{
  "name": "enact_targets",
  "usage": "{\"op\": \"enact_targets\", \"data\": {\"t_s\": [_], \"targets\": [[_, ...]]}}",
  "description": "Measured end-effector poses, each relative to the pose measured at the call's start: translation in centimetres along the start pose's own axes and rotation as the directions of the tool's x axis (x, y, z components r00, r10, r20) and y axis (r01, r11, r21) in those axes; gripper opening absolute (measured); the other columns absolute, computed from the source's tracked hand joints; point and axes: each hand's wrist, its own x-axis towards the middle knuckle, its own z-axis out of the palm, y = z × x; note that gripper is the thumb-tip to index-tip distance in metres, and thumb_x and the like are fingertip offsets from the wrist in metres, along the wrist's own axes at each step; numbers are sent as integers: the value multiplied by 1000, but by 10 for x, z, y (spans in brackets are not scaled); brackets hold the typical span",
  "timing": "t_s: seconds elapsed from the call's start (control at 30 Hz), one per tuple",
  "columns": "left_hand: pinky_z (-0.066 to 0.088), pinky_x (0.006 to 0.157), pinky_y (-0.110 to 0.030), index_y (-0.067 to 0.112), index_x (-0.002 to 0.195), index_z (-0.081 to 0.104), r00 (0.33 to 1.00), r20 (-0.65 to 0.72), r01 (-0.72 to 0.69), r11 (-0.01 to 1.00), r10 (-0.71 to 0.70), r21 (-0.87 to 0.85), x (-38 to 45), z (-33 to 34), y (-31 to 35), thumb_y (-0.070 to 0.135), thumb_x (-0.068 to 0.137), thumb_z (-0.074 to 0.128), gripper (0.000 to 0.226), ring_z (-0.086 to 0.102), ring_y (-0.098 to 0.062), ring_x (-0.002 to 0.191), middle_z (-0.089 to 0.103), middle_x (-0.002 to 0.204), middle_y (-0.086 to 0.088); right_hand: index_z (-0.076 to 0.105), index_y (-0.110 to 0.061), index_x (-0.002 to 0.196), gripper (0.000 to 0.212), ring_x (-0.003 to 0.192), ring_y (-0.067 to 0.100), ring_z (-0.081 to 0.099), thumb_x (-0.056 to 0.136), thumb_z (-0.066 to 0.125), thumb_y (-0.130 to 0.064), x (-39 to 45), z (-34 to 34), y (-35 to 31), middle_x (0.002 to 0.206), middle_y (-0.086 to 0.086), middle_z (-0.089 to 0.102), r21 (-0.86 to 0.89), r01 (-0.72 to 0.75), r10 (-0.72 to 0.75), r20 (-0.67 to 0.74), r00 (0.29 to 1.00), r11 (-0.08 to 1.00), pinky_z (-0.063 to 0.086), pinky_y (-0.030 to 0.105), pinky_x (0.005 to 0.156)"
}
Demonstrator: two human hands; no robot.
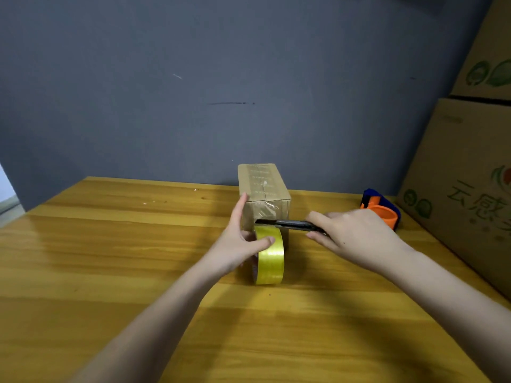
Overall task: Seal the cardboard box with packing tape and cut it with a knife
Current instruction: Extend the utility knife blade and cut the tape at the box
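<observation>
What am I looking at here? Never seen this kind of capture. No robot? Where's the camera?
No robot: a person works with bare hands. The single picture comes from a wide-angle camera worn on the head, looking forward and down, so the forearms enter from the bottom.

On the wooden table stands a small cardboard box, tape already along its top. In front of it, a roll of yellow packing tape stands on edge.

The left hand has its grip on the roll, thumb over the rim. The right hand holds a black utility knife, its tip near the box's front face, just above the roll.

At the right sit an orange and blue tape dispenser and larger printed cartons.
</observation>
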Motion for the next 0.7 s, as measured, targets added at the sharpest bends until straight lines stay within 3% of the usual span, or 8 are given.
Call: {"op": "enact_targets", "data": {"t_s": [0.1, 0.17, 0.2, 0.23, 0.3, 0.43, 0.57, 0.7], "targets": [[40, 40, -6, 40, 147, 2, 1000, -1, -25, 1000, 25, -13, -2, 2, 2, 11, 84, 68, 97, 58, 8, 45, 58, 110, -4, 48, -25, 111, 48, 66, 21, 64, 91, 13, -51, 4, 4, -3, 83, -5, 64, -46, 61, -63, -37, 997, 997, 42, 28, 47], [47, 41, -16, 41, 147, 2, 1000, -4, -29, 1000, 29, -2, -2, 1, 1, 12, 83, 69, 97, 59, 9, 47, 57, 120, -6, 52, -23, 104, 42, 56, 22, 62, 93, 21, -48, 7, 6, -5, 74, -3, 63, -84, 68, -74, -76, 994, 994, 41, 29, 42], [51, 53, -24, 43, 147, 2, 1000, -7, -29, 1000, 29, -1, -2, 0, 0, 14, 83, 70, 98, 60, 8, 49, 57, 126, -8, 52, -22, 102, 40, 53, 22, 61, 93, 23, -48, 8, 7, -5, 71, -2, 62, -99, 63, -72, -83, 994, 993, 41, 29, 41], [54, 65, -19, 44, 146, 2, 999, -9, -32, 999, 32, 2, -1, 0, -1, 16, 82, 71, 99, 61, 7, 52, 56, 131, -9, 51, -21, 100, 39, 51, 22, 59, 93, 23, -47, 8, 7, -6, 69, -2, 61, -110, 58, -68, -92, 993, 992, 40, 28, 40], [52, 64, -11, 46, 146, 3, 999, -8, -39, 999, 39, 4, 1, -1, -3, 18, 81, 73, 100, 63, 5, 59, 54, 136, -9, 50, -21, 96, 39, 46, 21, 55, 93, 21, -46, 8, 8, -6, 64, -2, 58, -136, 51, -67, -120, 991, 989, 37, 26, 38], [52, 60, -13, 46, 146, 4, 999, 5, -47, 998, 47, -29, 4, -2, -8, 17, 80, 74, 100, 67, 5, 77, 56, 131, 1, 52, -20, 89, 34, 38, 20, 51, 92, 28, -43, 8, 9, -4, 56, -2, 54, -184, 62, -86, -125, 988, 981, 32, 24, 35], [51, 60, -14, 44, 146, 6, 999, 7, -43, 999, 43, -27, 4, -2, -8, 15, 80, 73, 99, 63, 16, 70, 50, 101, 25, 52, -19, 86, 29, 36, 21, 49, 92, 33, -41, 9, 8, -4, 54, 0, 53, -192, 87, -112, -123, 986, 978, 35, 25, 33], [52, 63, -15, 46, 146, 5, 999, 9, -43, 999, 43, -21, 4, -1, -7, 17, 79, 74, 100, 64, 4, 86, 49, 129, 8, 53, -17, 83, 25, 33, 22, 47, 89, 41, -37, 9, 6, -8, 52, 3, 52, -210, 80, -104, -108, 989, 974, 32, 24, 34]]}}
